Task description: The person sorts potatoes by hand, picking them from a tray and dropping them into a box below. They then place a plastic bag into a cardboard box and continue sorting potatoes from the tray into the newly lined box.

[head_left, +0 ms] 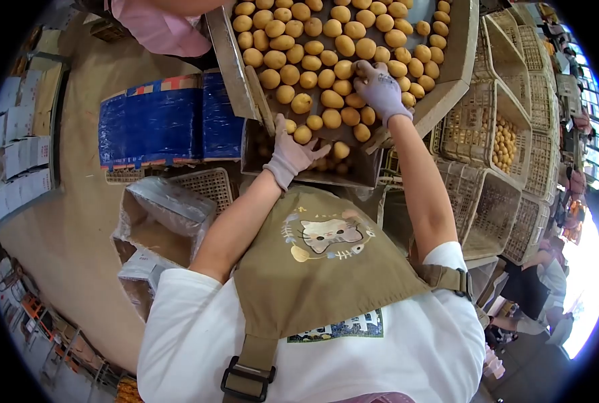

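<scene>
Many round yellow-orange fruits (344,46) lie spread on a sorting tray (452,64) with raised side boards. My left hand (293,153), in a pale glove, is at the tray's lower left mouth with its fingers spread, close to a few fruits. My right hand (379,88), also gloved, reaches over the fruits on the right side, its fingers bent down onto them; whether it grips one is hidden. Below the mouth a bin (363,176) holds some fruits, partly covered by my left hand.
Stacked plastic crates (471,134) stand at the right, one with fruits inside. A blue-wrapped stack (153,124) and an open carton (158,225) are at the left. A person in pink (162,27) stands at the upper left; others are at the far right.
</scene>
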A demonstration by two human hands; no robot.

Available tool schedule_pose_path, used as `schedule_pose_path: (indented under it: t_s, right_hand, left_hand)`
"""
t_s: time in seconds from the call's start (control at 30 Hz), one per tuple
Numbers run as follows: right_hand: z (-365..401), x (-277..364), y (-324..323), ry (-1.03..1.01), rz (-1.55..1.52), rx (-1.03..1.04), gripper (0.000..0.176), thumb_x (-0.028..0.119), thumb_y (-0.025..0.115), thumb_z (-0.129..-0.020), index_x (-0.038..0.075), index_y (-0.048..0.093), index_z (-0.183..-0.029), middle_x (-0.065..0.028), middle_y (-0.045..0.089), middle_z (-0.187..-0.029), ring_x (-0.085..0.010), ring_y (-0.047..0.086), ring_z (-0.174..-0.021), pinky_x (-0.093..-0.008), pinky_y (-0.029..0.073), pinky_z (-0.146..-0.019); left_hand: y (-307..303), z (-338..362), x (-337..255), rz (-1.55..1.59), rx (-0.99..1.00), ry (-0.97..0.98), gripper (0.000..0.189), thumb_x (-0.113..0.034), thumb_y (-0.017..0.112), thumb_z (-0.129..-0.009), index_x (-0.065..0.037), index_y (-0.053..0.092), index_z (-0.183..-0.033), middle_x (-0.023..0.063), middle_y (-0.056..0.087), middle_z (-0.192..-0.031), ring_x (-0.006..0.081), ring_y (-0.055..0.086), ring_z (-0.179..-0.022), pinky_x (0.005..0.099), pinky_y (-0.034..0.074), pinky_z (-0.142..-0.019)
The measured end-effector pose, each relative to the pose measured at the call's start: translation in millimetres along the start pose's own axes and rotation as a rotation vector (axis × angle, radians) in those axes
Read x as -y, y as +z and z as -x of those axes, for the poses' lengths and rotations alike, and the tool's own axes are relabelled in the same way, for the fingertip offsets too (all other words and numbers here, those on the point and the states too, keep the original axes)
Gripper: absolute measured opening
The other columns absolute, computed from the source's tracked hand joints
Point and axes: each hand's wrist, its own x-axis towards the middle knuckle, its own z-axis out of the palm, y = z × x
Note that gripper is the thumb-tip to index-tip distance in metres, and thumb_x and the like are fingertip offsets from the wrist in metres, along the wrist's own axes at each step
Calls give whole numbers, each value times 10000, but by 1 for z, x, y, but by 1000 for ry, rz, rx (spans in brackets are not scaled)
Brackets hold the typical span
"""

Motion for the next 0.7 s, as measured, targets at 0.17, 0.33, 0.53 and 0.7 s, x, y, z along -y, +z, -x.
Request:
schedule_pose_path:
  t_s: [0.17, 0.33, 0.53, 0.7]
  right_hand:
    - [31, -5, 11, -159, -130, -272, 265, 254, 641, -892, 251, 658, -1157, -202, 589, -1106, -392, 654, -918, -461, 549, -818]
    - [80, -125, -38, 4, 32, -861, 262, 113, 662, -855, 135, 694, -1114, -178, 632, -1135, -333, 654, -944, -409, 562, -790]
    - [108, -44, -18, -202, -1, -595, 387, 233, 718, -801, 153, 680, -1177, -165, 614, -1219, -359, 596, -1095, -514, 401, -1038]
    - [123, -5, 26, -243, 323, -177, 304, 324, 697, -800, 190, 706, -1072, -89, 660, -1098, -267, 631, -1041, -495, 356, -1079]
  left_hand:
    - [-7, -11, 6, 85, 85, -5, 1052, -832, 502, -797, -186, 175, -1561, 90, 205, -1597, 356, 190, -1466, 682, 255, -1128]
    - [-3, -8, 4, 58, 88, -13, 1003, -846, 430, -817, -190, 243, -1553, 76, 263, -1588, 349, 260, -1456, 666, 245, -1140]
    - [9, -5, 5, 51, 68, -43, 962, -842, 411, -823, -208, 300, -1538, 66, 293, -1590, 353, 294, -1459, 685, 239, -1134]
    - [3, -7, 3, 11, 166, -12, 899, -790, 381, -857, -200, 312, -1531, 85, 312, -1590, 368, 277, -1469, 702, 240, -1118]
